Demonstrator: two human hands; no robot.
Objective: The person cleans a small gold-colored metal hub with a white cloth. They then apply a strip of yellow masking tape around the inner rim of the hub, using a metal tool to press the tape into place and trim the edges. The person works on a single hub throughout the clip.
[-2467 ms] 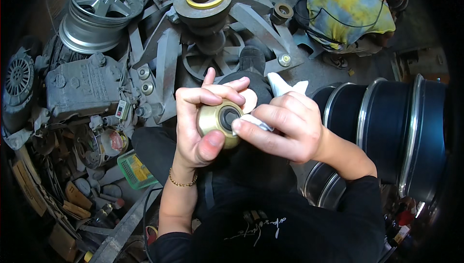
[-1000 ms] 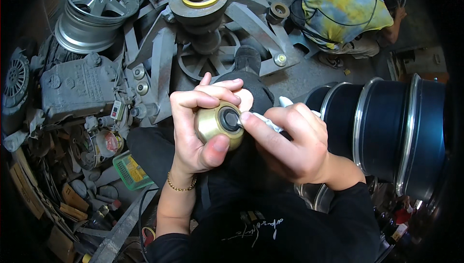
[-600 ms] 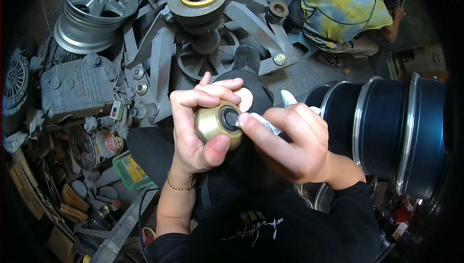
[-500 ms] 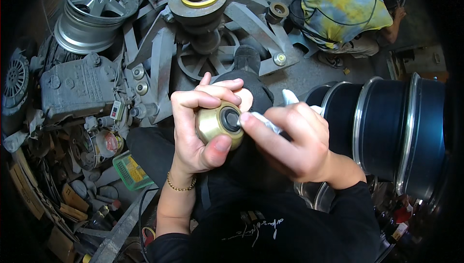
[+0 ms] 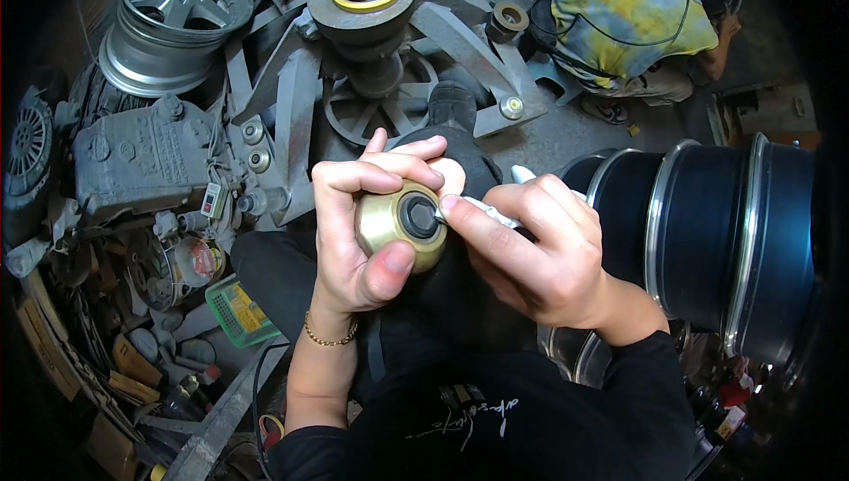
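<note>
My left hand (image 5: 349, 225) is wrapped round a brass-coloured round metal part (image 5: 378, 223) with a dark hexagonal recess in its black centre. The thumb lies along its near side and the fingers curl over its far side. From the right, my right hand (image 5: 548, 247) pinches a crumpled white cloth (image 5: 486, 211). Its index fingertip presses the cloth against the edge of the dark centre. Part of the cloth sticks out behind the knuckles; the rest is hidden inside the hand.
Several dark wheel rims (image 5: 699, 233) lie in a row close on my right. A silver alloy wheel (image 5: 181, 3) stands at the far left, near a dusty metal housing (image 5: 137, 163). Ahead is a heavy steel frame (image 5: 296, 118). Beyond it, a person in a tie-dyed shirt (image 5: 619, 12) crouches.
My right fingertip has shifted slightly along the edge of the dark centre with the cloth. The brass-coloured part has turned a little in my left hand.
</note>
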